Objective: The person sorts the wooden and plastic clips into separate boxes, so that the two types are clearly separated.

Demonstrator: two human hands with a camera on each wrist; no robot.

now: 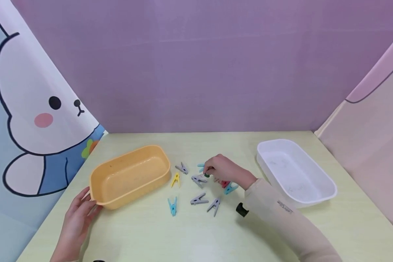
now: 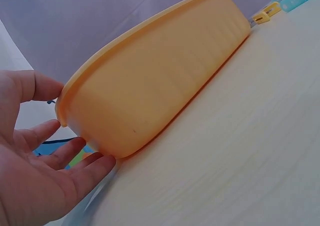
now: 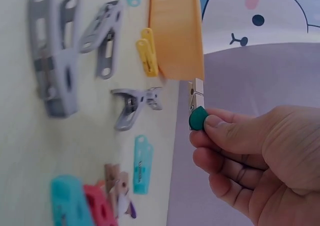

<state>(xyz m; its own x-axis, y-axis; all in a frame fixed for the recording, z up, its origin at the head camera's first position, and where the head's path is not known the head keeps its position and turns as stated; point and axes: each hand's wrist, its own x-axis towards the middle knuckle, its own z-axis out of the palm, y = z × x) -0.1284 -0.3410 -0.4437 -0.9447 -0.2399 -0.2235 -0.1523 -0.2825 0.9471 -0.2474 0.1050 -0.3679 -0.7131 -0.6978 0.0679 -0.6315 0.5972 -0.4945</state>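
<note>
My right hand (image 1: pixel 223 169) hovers above the scattered clothespins, pinching a small wooden clothespin (image 3: pixel 196 93) with a dark green ornament (image 3: pixel 198 119) between thumb and forefinger. Beneath it lie grey clothespins (image 1: pixel 198 180), a red clothespin (image 1: pixel 225 184) and a blue clothespin (image 1: pixel 230 188). Another wooden clothespin (image 3: pixel 113 183) shows in the right wrist view. At the left end of an orange basin (image 1: pixel 131 196), my left hand (image 1: pixel 78 216) touches the rim and outer wall with loosely extended fingers. The basin's visible interior holds nothing.
A white basin (image 1: pixel 314 201) stands at the right of the table. Between the basins lie a yellow clothespin (image 1: pixel 175 179) and another blue clothespin (image 1: pixel 172 206). A purple backdrop (image 1: pixel 196 72) rises behind the table, with printed cloth on both sides.
</note>
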